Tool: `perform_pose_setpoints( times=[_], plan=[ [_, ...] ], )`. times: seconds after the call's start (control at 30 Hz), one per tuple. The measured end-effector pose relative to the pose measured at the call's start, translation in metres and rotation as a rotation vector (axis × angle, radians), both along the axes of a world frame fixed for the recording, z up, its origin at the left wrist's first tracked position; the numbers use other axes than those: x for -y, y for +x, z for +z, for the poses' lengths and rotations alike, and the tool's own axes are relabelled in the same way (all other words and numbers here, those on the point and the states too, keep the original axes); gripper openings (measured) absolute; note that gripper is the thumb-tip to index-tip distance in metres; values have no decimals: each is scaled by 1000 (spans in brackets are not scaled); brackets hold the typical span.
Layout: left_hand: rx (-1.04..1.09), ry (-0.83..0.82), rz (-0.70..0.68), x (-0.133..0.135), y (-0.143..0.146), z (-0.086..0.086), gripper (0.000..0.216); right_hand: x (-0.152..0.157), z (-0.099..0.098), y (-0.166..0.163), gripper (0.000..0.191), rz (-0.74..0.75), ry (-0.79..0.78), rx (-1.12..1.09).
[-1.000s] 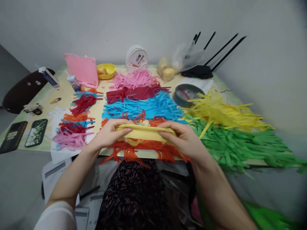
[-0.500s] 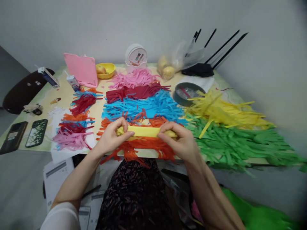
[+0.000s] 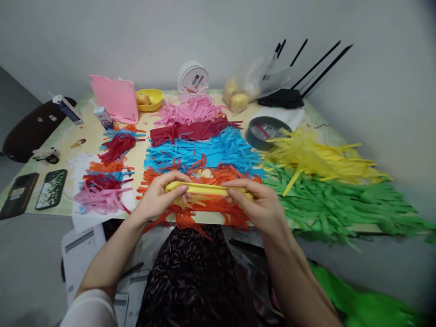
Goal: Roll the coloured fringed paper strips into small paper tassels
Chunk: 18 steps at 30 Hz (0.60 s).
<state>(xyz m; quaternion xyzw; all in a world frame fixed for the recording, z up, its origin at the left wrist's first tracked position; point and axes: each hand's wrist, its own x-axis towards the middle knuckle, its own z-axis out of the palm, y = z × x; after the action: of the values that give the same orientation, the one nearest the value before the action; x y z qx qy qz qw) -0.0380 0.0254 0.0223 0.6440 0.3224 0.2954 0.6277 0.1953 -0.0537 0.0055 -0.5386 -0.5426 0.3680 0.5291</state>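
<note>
A strip of folded yellow tissue paper (image 3: 207, 189) stretches between my hands above the front of the table. My left hand (image 3: 163, 193) pinches its left end between thumb and fingers, and my right hand (image 3: 255, 197) grips the right end the same way. Some thin yellow fringe hangs below the strip. Under it lies orange fringed paper (image 3: 218, 204), partly hanging over the table edge. Behind that are rows of blue fringe (image 3: 204, 152), dark red fringe (image 3: 194, 129) and pink fringe (image 3: 192, 111).
Green fringe (image 3: 340, 200) and yellow fringe (image 3: 323, 159) spread on the right. A dark round tin (image 3: 254, 136), a black router (image 3: 282, 98) and a bag of yellow fruit (image 3: 238, 100) stand behind. Multicoloured tassels (image 3: 105, 181) and two phones (image 3: 51, 188) lie left.
The yellow strip has turned from its flat face to a narrower edge, and yellow fringe now shows beneath it. Both hands keep their hold, with the fingers shifted slightly.
</note>
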Motion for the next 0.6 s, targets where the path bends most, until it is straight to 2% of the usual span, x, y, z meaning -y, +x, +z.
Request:
perform_pose_setpoints(
  times=[0.1, 0.2, 0.33, 0.4, 0.43, 0.53, 0.6],
  plan=[
    [78, -32, 20, 0, 1, -4, 22, -1, -7, 1, 14, 18, 51, -70],
    [121, 10, 5, -2, 0, -7, 19, -1, -9, 2, 17, 49, 84, -111],
    [44, 67, 41, -1, -1, -6, 22, 1, -1, -2, 13, -4, 105, 15],
    [-54, 168, 94, 1, 0, -3, 20, 3, 4, -5, 9, -72, 110, 164],
    [-111, 247, 107, 1, 1, -2, 19, 3, 5, -6, 14, -100, 122, 241],
    [-258, 482, 100, 3, 3, 1, 17, 4, 5, -9, 16, -136, 155, 409],
    [-299, 510, 95, 3, 3, 2, 14, 5, 3, -9, 8, -142, 130, 414]
  ],
)
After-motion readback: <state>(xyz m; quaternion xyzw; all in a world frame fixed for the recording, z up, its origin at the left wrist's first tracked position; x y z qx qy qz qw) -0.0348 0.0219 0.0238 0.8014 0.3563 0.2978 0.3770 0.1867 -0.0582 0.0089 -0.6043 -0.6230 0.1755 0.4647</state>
